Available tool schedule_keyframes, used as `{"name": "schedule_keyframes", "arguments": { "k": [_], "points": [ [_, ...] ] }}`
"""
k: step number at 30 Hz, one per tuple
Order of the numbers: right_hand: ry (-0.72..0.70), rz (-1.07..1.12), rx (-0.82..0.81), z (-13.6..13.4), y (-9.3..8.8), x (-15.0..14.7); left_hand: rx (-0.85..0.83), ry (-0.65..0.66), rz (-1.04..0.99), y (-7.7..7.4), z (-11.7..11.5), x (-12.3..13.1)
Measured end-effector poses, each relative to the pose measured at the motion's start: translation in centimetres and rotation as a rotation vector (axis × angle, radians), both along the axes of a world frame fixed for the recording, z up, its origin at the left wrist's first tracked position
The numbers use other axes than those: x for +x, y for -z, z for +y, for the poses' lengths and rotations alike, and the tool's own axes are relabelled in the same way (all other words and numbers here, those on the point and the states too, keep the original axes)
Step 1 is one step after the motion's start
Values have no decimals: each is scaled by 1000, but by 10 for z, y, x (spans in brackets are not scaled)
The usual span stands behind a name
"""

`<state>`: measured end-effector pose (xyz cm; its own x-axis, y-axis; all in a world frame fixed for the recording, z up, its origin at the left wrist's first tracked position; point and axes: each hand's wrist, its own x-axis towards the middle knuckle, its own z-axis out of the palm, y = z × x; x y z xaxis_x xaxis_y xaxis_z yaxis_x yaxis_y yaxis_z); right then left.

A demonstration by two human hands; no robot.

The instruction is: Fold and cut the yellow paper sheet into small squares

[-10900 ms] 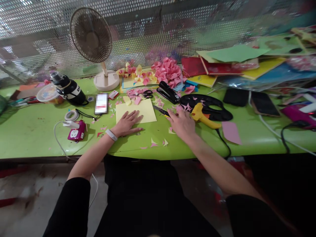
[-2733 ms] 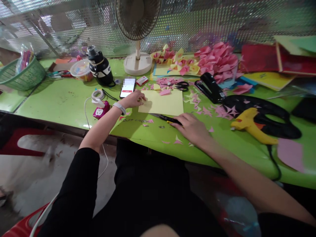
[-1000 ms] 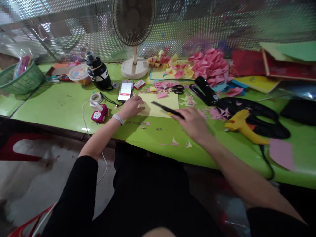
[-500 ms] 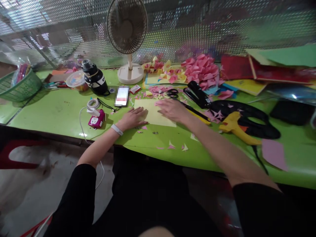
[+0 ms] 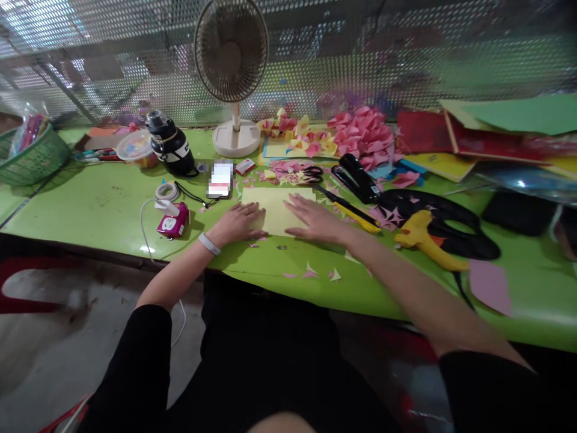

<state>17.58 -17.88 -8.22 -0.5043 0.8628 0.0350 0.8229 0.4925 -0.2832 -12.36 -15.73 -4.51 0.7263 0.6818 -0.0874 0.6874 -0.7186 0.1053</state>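
Observation:
A pale yellow sheet of paper (image 5: 277, 211) lies flat on the green table in front of me. My left hand (image 5: 238, 222) rests on its left side, palm down with fingers stretched out. On the right side of the sheet lies my right hand (image 5: 311, 218), its fingers spread flat. Just right of the sheet are a yellow-and-black utility knife (image 5: 356, 216) and a black stapler (image 5: 356, 178). Black-handled scissors (image 5: 312, 174) lie behind the sheet among pink paper scraps (image 5: 288, 170). A few small cut corners (image 5: 310, 271) lie near the table's front edge.
A fan (image 5: 235, 138), a black bottle (image 5: 170, 144) and a phone (image 5: 220, 180) stand or lie at the back left. Pink folded papers (image 5: 363, 137) are heaped behind. A magenta power adapter (image 5: 173, 221) sits at left, a yellow glue gun (image 5: 424, 237) at right.
My right hand has come down and toward me, from the sheet's upper right to lie flat on its right side. The left hand stays on the sheet. The view has shifted slightly.

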Motion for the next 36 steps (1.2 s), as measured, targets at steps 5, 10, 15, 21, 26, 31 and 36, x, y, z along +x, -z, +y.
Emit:
{"name": "schedule_keyframes", "arguments": {
  "k": [5,10,15,21,26,31,36],
  "points": [
    [-71,58,-5,-46,13,-1,-12,25,-45,-7,-4,-2],
    [-34,171,0,-44,13,0,-105,81,-76,-9,-3,-6],
    [20,349,-73,-43,6,3,-131,119,-225,-5,3,-12],
    [51,426,-162,-44,-13,17,-232,140,-554,7,16,-17],
    [172,443,-271,-44,-26,32,-421,51,-683,2,14,-20],
    [377,448,-199,-46,-23,31,-432,-176,-699,0,7,-13],
    [517,484,-122,-42,-13,28,-154,-334,-646,0,1,0]
  ]
}}
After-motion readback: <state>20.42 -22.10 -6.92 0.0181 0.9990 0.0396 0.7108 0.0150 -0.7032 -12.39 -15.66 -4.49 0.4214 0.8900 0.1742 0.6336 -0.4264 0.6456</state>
